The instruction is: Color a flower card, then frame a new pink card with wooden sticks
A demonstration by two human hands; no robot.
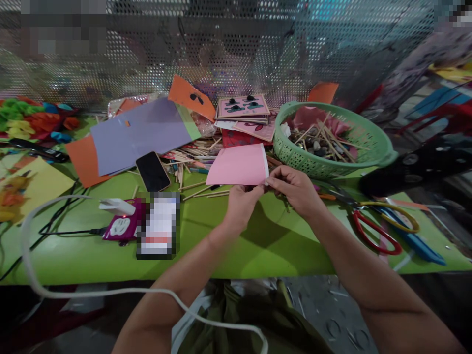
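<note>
A folded pink sheet of paper (238,165) is held up just above the green table (110,250), near its middle. My left hand (241,202) pinches the sheet's lower edge from below. My right hand (295,189) pinches its lower right corner, fingers pressed together on the paper. Both hands are closed on the same sheet. Thin wooden sticks (199,189) lie on the table right behind and beside the hands.
A green plastic basket (372,147) with sticks and pebbles stands at the right rear. Red-handled scissors (376,231) and yellow-handled ones lie at the right. A black phone (152,171), purple and orange paper sheets (140,130), a white cable (40,290) and a power strip are at the left.
</note>
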